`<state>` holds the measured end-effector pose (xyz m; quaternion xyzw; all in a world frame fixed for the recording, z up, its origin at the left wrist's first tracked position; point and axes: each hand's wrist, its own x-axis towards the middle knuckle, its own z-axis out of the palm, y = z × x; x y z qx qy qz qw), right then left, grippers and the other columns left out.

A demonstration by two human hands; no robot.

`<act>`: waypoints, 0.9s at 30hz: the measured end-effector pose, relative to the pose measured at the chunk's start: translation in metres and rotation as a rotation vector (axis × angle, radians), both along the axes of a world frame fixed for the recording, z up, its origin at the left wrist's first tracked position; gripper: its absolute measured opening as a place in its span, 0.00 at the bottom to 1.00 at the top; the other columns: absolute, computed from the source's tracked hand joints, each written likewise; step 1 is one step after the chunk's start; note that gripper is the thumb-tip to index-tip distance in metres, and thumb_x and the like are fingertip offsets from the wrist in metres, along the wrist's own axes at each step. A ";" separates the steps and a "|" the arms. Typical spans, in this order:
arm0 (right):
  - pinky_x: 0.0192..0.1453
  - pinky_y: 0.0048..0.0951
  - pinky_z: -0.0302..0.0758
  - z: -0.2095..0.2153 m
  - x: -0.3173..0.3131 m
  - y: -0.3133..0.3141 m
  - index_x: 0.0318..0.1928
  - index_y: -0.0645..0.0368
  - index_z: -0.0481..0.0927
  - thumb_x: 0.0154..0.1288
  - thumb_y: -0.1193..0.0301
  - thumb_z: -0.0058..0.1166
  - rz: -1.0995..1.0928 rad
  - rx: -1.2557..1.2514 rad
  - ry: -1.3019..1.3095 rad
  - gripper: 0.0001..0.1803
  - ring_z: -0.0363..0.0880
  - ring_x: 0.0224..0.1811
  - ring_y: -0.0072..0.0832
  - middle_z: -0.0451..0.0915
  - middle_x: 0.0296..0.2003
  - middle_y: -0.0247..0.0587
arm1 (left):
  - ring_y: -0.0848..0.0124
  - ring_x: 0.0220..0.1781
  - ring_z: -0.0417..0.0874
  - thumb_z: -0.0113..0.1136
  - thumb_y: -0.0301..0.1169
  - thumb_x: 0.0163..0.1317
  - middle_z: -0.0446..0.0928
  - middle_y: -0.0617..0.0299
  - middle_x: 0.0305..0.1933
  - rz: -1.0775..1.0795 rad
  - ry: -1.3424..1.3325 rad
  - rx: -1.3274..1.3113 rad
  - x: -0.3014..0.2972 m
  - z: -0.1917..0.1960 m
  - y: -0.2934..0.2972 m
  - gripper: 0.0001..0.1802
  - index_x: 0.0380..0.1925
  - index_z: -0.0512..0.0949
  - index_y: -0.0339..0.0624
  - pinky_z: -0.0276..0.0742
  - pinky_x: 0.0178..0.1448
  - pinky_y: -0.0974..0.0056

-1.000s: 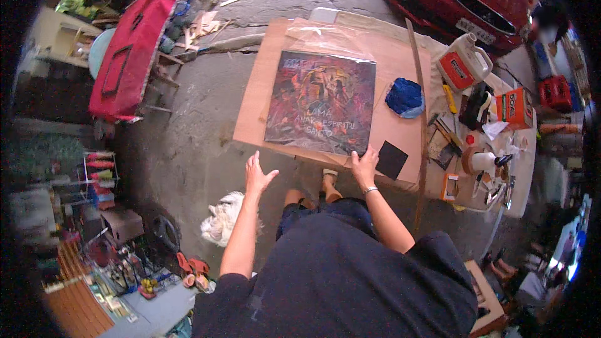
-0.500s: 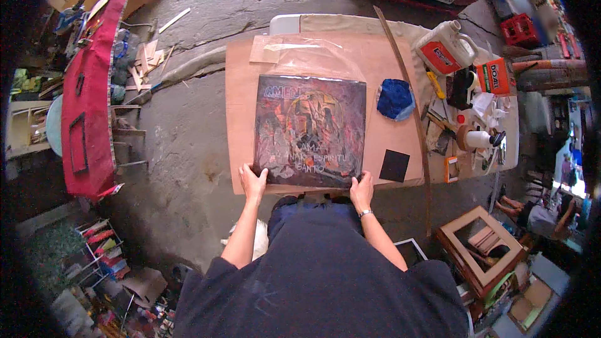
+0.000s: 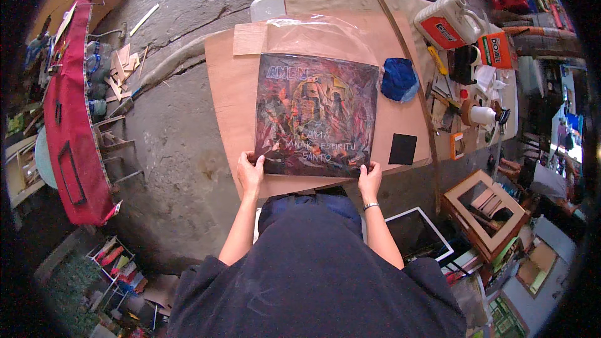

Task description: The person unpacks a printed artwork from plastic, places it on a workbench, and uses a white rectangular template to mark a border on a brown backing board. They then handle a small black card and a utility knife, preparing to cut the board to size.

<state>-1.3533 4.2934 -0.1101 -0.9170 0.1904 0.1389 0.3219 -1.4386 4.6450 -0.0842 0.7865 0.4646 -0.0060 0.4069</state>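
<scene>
A square dark painting (image 3: 316,116), streaked with red, orange and purple and bearing light lettering, is over the board in front of me. My left hand (image 3: 250,175) grips its near left corner, thumb on the face and fingers at the edge. At the near right corner my right hand (image 3: 370,181) holds it the same way, a bracelet on that wrist. Beyond its far edge a clear plastic sheet (image 3: 322,32) lies wrinkled on the brown board (image 3: 228,103). To the right are a crumpled blue cloth (image 3: 399,79) and a small black square (image 3: 402,149).
A long wooden strip (image 3: 400,40) crosses the table's right side. Past it stand a white jug (image 3: 451,22), an orange-labelled can (image 3: 498,50), a yellow cutter (image 3: 437,61) and a spray bottle (image 3: 481,115). Wooden frames (image 3: 485,213) lean at lower right. A red-covered bench (image 3: 72,125) stands left.
The painting looks larger and slightly turned clockwise, as if raised toward me, with less glare on its surface. Both hands keep their hold on its near corners. The whole view has shifted.
</scene>
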 end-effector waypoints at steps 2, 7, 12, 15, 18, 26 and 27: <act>0.52 0.42 0.75 -0.002 0.002 0.002 0.45 0.68 0.77 0.62 0.68 0.61 -0.069 0.040 0.039 0.16 0.80 0.42 0.46 0.80 0.38 0.52 | 0.63 0.35 0.84 0.70 0.31 0.57 0.83 0.55 0.33 0.025 -0.054 0.008 -0.001 -0.009 0.007 0.14 0.38 0.78 0.35 0.79 0.44 0.60; 0.49 0.40 0.77 -0.003 0.006 -0.004 0.45 0.66 0.79 0.62 0.68 0.62 -0.078 0.003 0.060 0.15 0.82 0.42 0.44 0.83 0.38 0.51 | 0.72 0.33 0.82 0.73 0.31 0.53 0.83 0.59 0.31 0.048 -0.027 -0.100 -0.005 -0.023 0.020 0.15 0.36 0.80 0.35 0.78 0.42 0.66; 0.49 0.37 0.78 -0.003 0.009 -0.010 0.44 0.66 0.79 0.62 0.72 0.62 -0.090 0.067 0.088 0.13 0.83 0.41 0.38 0.83 0.38 0.48 | 0.75 0.33 0.80 0.74 0.30 0.52 0.82 0.62 0.31 0.015 0.007 -0.223 -0.005 -0.024 0.028 0.15 0.37 0.81 0.35 0.77 0.41 0.68; 0.44 0.32 0.77 -0.010 0.009 -0.017 0.43 0.66 0.80 0.60 0.74 0.63 -0.100 0.062 0.019 0.12 0.80 0.36 0.29 0.83 0.35 0.42 | 0.76 0.33 0.79 0.73 0.29 0.54 0.82 0.63 0.32 0.066 -0.009 -0.380 -0.009 -0.026 0.029 0.13 0.37 0.82 0.36 0.77 0.41 0.68; 0.43 0.28 0.75 -0.007 0.010 -0.023 0.42 0.66 0.80 0.61 0.76 0.62 -0.133 0.175 0.040 0.09 0.77 0.36 0.24 0.81 0.34 0.37 | 0.76 0.34 0.79 0.71 0.28 0.56 0.82 0.63 0.33 0.081 -0.076 -0.421 -0.010 -0.015 0.025 0.11 0.36 0.82 0.36 0.76 0.41 0.68; 0.45 0.22 0.72 -0.007 0.009 -0.042 0.42 0.63 0.79 0.64 0.77 0.61 -0.230 0.541 0.119 0.07 0.74 0.37 0.19 0.79 0.35 0.31 | 0.79 0.33 0.78 0.70 0.28 0.59 0.82 0.66 0.32 0.171 -0.077 -0.527 -0.016 -0.010 0.030 0.10 0.39 0.83 0.36 0.72 0.37 0.72; 0.45 0.22 0.71 -0.007 0.009 -0.043 0.42 0.63 0.79 0.65 0.77 0.61 -0.235 0.550 0.132 0.07 0.74 0.38 0.19 0.79 0.35 0.31 | 0.80 0.33 0.78 0.70 0.28 0.59 0.82 0.67 0.33 0.187 -0.079 -0.560 -0.016 -0.011 0.032 0.11 0.40 0.83 0.36 0.72 0.36 0.73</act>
